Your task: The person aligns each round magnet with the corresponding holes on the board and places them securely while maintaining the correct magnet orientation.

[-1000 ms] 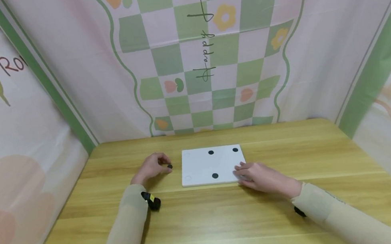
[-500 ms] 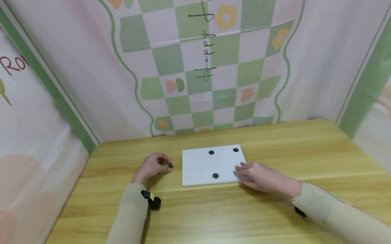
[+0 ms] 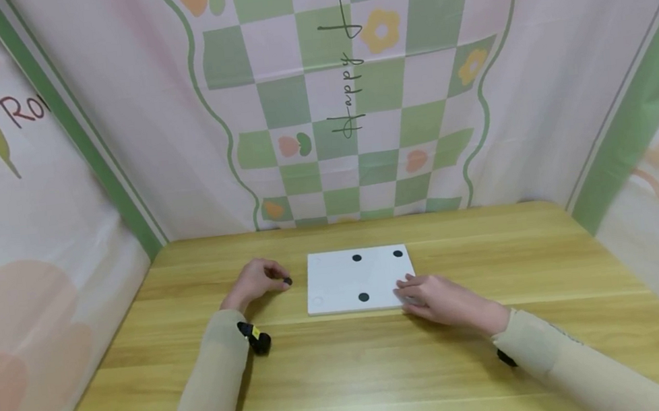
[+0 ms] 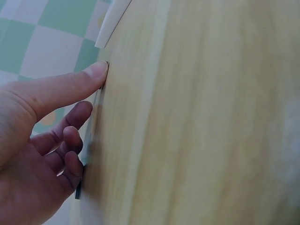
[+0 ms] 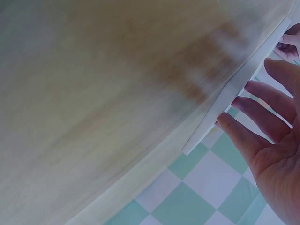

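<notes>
My left hand [image 3: 257, 283] is at the left of the white board [image 3: 332, 280], close over the table, its thumb and forefinger tips pinching a small black disc [image 3: 287, 281]. In the left wrist view the thumb tip lies right at that disc's thin edge, and a second dark flat piece [image 4: 78, 190] shows by the little finger. Flat on the board are a near-middle black disc [image 3: 364, 297], a far-middle one [image 3: 356, 258] and a far-right one [image 3: 398, 253]. Loosely bent fingers of my right hand [image 3: 440, 298] touch the board's near-right corner, which they hide.
Faint round outlines mark the board's left corners. The wooden table [image 3: 325, 382] ends at a checkered curtain [image 3: 347, 95] behind the board. Printed fabric hangs on both sides. A small black camera [image 3: 255, 338] sits at the left sleeve cuff.
</notes>
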Demonstrator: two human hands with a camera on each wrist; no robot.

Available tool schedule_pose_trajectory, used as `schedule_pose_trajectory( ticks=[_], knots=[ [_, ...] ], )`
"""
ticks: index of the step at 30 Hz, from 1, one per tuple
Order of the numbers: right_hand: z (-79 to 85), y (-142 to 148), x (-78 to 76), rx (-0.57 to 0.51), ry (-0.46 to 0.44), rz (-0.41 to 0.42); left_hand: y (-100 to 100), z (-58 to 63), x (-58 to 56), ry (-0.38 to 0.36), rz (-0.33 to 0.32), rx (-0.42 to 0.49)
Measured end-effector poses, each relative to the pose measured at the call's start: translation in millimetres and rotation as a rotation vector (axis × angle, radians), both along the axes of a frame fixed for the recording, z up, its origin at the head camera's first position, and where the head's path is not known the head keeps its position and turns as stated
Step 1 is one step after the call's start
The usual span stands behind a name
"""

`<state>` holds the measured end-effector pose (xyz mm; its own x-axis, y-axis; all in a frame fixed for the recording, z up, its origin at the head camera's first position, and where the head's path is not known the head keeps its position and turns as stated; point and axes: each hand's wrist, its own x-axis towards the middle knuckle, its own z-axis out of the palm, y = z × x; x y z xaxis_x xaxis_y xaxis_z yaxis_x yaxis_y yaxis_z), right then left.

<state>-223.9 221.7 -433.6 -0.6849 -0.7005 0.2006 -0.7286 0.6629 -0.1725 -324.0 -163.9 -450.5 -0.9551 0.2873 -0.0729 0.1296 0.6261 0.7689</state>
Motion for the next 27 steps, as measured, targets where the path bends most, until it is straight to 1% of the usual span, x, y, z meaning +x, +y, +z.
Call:
schedule_pose_trajectory(
  ticks=[5,12,16,22,27],
  knots=[
    [0.0,0.3,0.0,-0.001,-0.006,-0.001,0.1,-1.6,-1.4,-0.002,-0.005,0.003],
    [-0.5,0.3,-0.6,-0.001,-0.015,-0.009,0.7,-2.8,-2.5,0.02,-0.013,-0.007],
    [-0.2,-0.3,-0.7,0.0,-0.014,-0.004,0.9,-2.7,-2.8,0.015,-0.009,-0.005],
    [-0.9,-0.1,-1.0,0.001,-0.006,-0.001,1.6,-1.1,-2.6,0.028,-0.013,-0.04],
    [-1.0,0.5,-0.7,-0.009,0.002,0.004,2.7,0.9,-1.9,0.022,-0.019,-0.056]
  ],
)
